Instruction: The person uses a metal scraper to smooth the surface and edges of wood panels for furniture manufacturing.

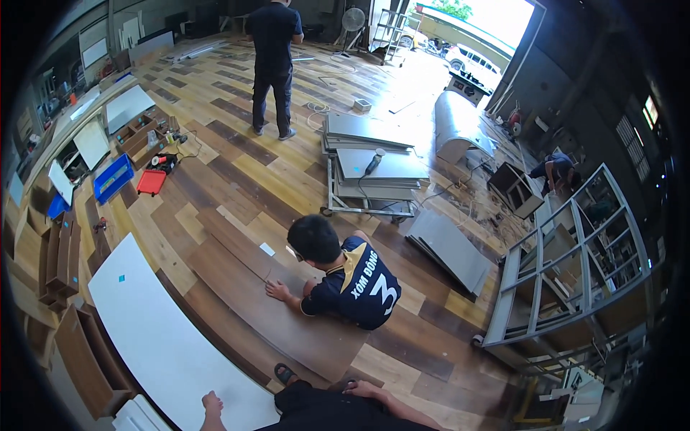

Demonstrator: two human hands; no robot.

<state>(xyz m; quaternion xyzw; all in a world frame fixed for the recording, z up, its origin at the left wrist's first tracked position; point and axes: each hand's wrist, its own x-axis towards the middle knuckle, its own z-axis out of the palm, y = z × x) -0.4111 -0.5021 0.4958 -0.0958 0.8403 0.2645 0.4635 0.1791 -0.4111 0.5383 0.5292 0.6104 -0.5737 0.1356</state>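
Nearest the lens, at the bottom edge, both bare hands show – the left hand (pixel 211 404) rests near the white board (pixel 154 337), at its lower end, fingers curled together and holding nothing; whether it touches the board I cannot tell. Further right, the right hand (pixel 365 388) lies flat on a dark knee (pixel 323 408), fingers loosely together, also empty. Both forearms enter from below, bent inward.

Ahead, a crouching co-worker (pixel 345 276) presses a hand on the brown panel (pixel 277 302), which lies on the floor just right of the white board. My judgement: if the left hand leans on or nudges the board, it could slide into the panel and jog the co-worker's work – a sandalled foot (pixel 284 373) also sits close to the panel's near end
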